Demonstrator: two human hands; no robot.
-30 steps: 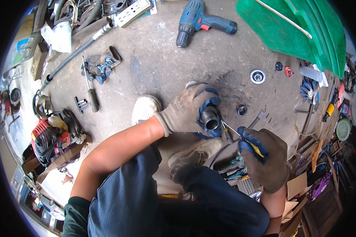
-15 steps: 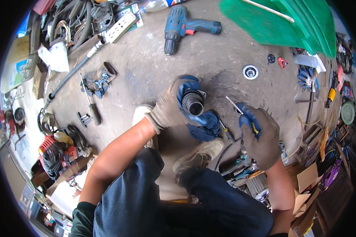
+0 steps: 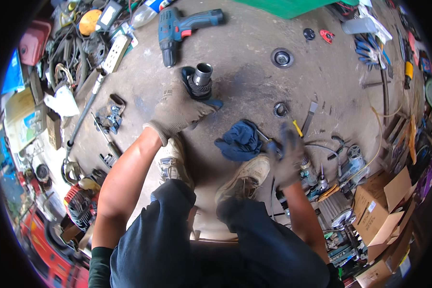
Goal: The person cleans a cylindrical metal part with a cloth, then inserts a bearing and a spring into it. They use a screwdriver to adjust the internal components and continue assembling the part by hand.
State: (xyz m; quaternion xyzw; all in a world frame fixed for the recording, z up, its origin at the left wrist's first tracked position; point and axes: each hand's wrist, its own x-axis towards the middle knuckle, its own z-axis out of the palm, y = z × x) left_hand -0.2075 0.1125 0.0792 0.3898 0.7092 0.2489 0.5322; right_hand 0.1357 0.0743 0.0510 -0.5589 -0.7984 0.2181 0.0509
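Observation:
My gloved left hand (image 3: 177, 110) is wrapped round a dark cylindrical metal part (image 3: 203, 75) with a smooth open-ended tube on top and a ribbed, gear-like section lower down. My right hand (image 3: 287, 158), also gloved and blurred by motion, hovers low over the floor with its fingers apart. Just beyond its fingertips lies a thin-shafted tool with a yellow handle (image 3: 298, 128). A flat-bladed scraper (image 3: 310, 116) and a small toothed ring (image 3: 280, 109) are beside it. Left of that hand, a screwdriver (image 3: 270, 143) lies against a crumpled dark blue cloth (image 3: 240, 140).
A blue cordless drill (image 3: 175, 31) lies at the far side. Right of it, a round metal gear part (image 3: 282, 58) rests on the concrete. Cables and a power strip (image 3: 116, 54) crowd the left; tools and a cardboard box (image 3: 377, 206) fill the near right.
The left hand moved left and away with the metal part, whose tube now points up. The right hand drew nearer and left, and the yellow-handled tool is out of it. The view shifted.

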